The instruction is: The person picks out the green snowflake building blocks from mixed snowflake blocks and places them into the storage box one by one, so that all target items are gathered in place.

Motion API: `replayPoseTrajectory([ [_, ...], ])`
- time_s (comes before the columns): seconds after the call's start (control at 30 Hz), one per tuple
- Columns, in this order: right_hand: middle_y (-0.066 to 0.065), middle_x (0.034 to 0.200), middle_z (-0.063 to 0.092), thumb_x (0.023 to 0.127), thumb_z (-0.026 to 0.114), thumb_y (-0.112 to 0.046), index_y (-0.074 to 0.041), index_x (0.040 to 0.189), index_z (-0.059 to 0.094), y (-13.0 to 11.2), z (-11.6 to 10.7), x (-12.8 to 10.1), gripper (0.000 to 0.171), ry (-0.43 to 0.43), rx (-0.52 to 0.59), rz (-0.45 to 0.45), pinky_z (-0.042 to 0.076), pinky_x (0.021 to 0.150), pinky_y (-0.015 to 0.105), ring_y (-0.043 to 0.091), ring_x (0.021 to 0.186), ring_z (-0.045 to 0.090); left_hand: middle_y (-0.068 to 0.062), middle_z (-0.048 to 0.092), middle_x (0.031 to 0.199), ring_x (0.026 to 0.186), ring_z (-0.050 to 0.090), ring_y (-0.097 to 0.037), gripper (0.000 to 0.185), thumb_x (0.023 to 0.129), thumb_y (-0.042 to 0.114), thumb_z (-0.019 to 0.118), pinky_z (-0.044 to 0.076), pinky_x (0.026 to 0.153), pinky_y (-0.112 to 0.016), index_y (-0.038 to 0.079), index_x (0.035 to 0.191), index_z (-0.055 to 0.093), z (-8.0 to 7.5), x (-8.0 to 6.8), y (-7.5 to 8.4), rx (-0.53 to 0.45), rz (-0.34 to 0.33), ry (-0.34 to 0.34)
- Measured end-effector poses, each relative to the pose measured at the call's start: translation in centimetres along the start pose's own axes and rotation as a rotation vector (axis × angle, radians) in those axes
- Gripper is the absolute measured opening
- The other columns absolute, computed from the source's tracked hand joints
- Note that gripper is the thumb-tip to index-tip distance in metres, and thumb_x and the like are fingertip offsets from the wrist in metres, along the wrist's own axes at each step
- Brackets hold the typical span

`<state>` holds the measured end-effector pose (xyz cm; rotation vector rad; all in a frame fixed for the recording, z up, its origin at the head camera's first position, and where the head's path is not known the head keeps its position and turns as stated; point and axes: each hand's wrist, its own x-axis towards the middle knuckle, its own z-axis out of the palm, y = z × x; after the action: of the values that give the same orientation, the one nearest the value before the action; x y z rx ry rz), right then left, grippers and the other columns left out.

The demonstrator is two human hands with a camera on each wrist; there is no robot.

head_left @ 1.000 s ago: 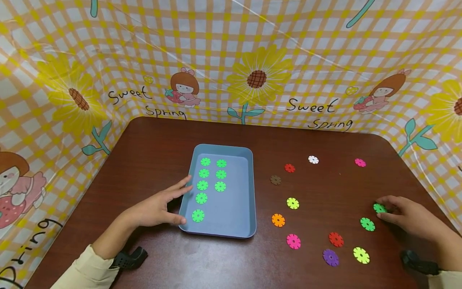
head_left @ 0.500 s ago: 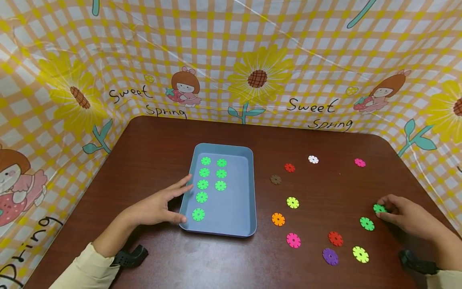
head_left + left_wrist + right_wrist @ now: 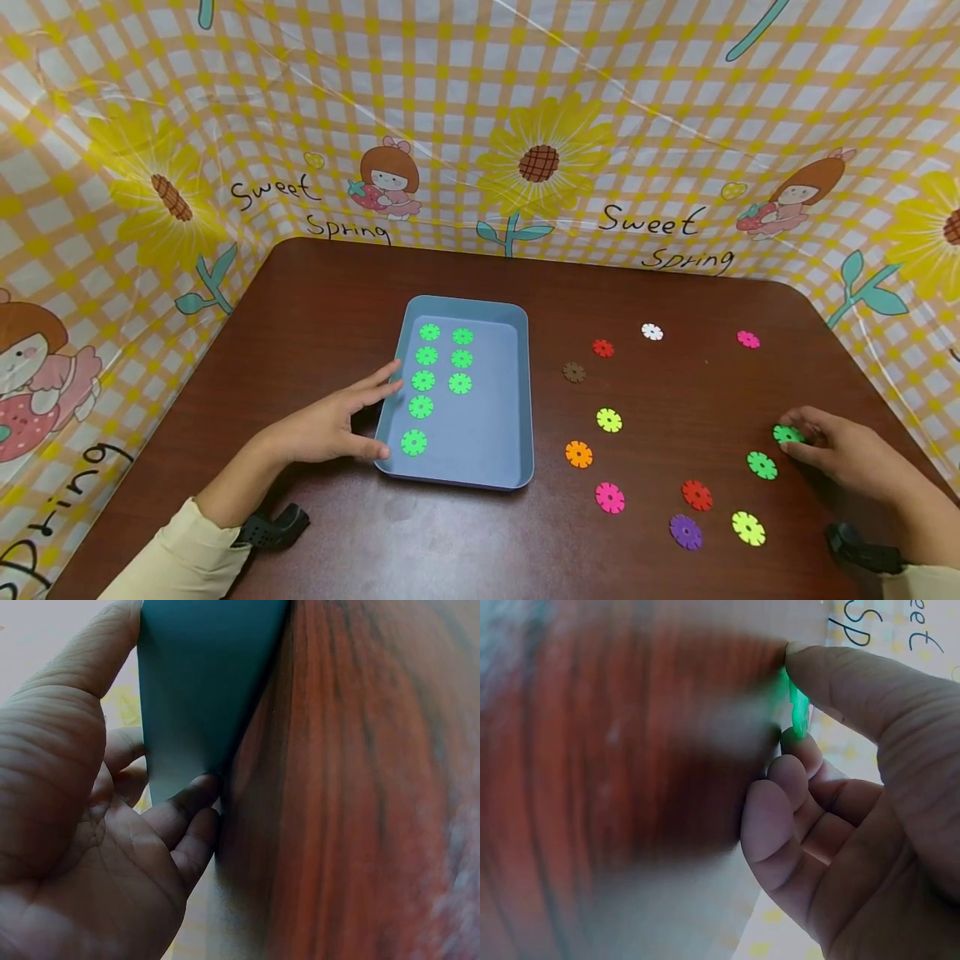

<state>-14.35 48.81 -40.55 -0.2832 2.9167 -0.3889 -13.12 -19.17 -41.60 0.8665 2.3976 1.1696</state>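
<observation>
While the green disc (image 3: 786, 433) sits at the far right of the table (image 3: 315, 292), pinched edge-on between thumb and fingertips of the right hand (image 3: 843, 457), the wrist view shows it (image 3: 798, 711) tilted up off the wood rather than lying flat. The grip looks narrow and light, so a firmer squeeze on the notched rim would probably keep such a thin piece from flicking away as it lifts. A second green disc (image 3: 762, 465) lies just beside the hand, with red (image 3: 697, 495), purple (image 3: 686, 532) and yellow (image 3: 747, 528) ones near the front edge; a straight upward lift seems the safest way to clear them. Further left the blue tray (image 3: 517, 400) holds eight green discs, a row of five (image 3: 421, 407) beside a row of three. Steadying the tray's left side, the left hand (image 3: 322, 429) rests with fingers straight against the rim (image 3: 202, 712) and thumb at the near corner
</observation>
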Motion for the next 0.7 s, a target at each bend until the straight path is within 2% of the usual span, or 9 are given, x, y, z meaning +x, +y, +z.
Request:
replayPoseTrajectory([
  [0.2,0.012,0.094,0.064,0.094,0.070,-0.017,0.004,0.115,0.060,-0.06,-0.20,0.13,0.031,-0.021,0.006,0.012,0.047,0.069,0.050,0.029,0.083,0.059,-0.004,0.005,0.167,0.150,0.010,-0.029,0.092,0.087,0.031,0.079,0.023,0.111,-0.060,0.004,0.157,0.026,0.07,0.00,-0.14,-0.001,0.006,0.003],
  [0.43,0.010,0.093,0.064,0.093,0.072,-0.019,0.003,0.114,0.063,-0.14,-0.24,-0.02,0.032,-0.008,-0.014,0.012,0.047,0.068,0.048,0.028,0.082,0.058,-0.002,0.005,0.167,0.150,0.010,-0.028,0.092,0.087,0.033,0.079,0.023,0.111,-0.059,0.004,0.156,0.027,0.14,-0.03,-0.10,-0.002,0.001,-0.004],
  [0.53,0.015,0.095,0.065,0.093,0.072,-0.020,0.003,0.114,0.063,-0.29,-0.25,0.02,0.033,-0.009,-0.005,0.016,0.048,0.069,0.052,0.033,0.084,0.059,-0.002,0.005,0.167,0.150,0.011,-0.028,0.091,0.086,0.033,0.079,0.024,0.111,-0.059,0.004,0.156,0.028,0.04,-0.02,-0.04,0.005,-0.002,0.001],
  [0.7,0.030,0.112,0.063,0.094,0.071,-0.022,0.003,0.116,0.063,-0.82,-0.17,-0.03,0.034,0.001,0.032,-0.004,0.046,0.075,0.061,0.051,0.099,0.058,-0.001,0.005,0.167,0.150,0.011,-0.028,0.092,0.087,0.034,0.078,0.024,0.111,-0.059,0.004,0.157,0.027,0.05,-0.03,-0.13,0.013,0.000,0.002],
])
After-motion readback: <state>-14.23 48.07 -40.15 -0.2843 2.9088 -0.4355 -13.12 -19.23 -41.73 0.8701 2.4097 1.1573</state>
